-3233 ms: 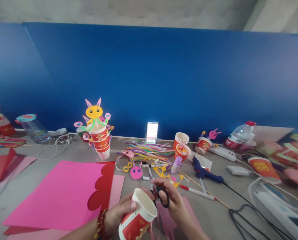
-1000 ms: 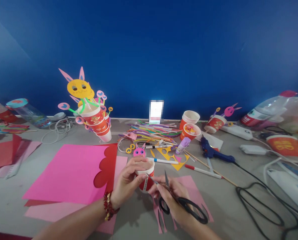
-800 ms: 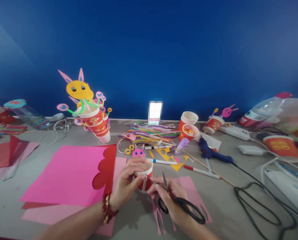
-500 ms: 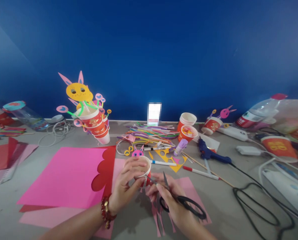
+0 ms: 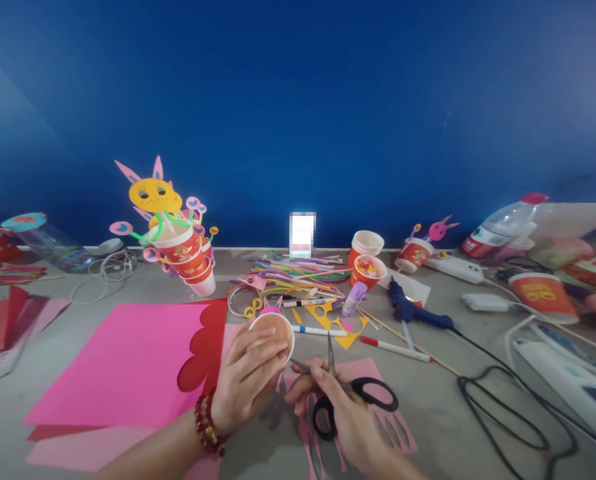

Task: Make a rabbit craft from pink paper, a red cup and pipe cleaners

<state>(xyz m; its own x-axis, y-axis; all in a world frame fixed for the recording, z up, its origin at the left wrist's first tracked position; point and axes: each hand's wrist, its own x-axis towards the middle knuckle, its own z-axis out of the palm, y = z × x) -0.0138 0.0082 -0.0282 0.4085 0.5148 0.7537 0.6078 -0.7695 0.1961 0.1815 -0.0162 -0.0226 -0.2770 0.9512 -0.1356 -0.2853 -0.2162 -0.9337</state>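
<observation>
My left hand [image 5: 251, 370] is wrapped over a paper cup [image 5: 277, 328], whose round base and white rim face up toward me; its side is mostly hidden by my fingers. In my right hand [image 5: 335, 400] is a pair of black-handled scissors [image 5: 378, 393], gripped round the middle with the blades parted. One blade points at the cup's lower right edge; whether it touches I cannot tell. Beneath my right hand lies pink paper [image 5: 401, 430] with slots cut out of it. A pink rabbit face [image 5: 271, 307] shows just behind the cup.
Pink and red sheets [image 5: 118, 360] lie at left. Behind are decorated stacked cups [image 5: 178, 250], pipe cleaners [image 5: 298, 270], markers [image 5: 395, 349] and a glue stick [image 5: 354, 299]. A blue glue gun [image 5: 418, 310] trails its black cord [image 5: 498, 400] across the right side.
The cup has turned so that its base shows more toward me, and my left fingers lie across it. The scissors have shifted in my right hand, slightly away from the cup. The view moved slightly.
</observation>
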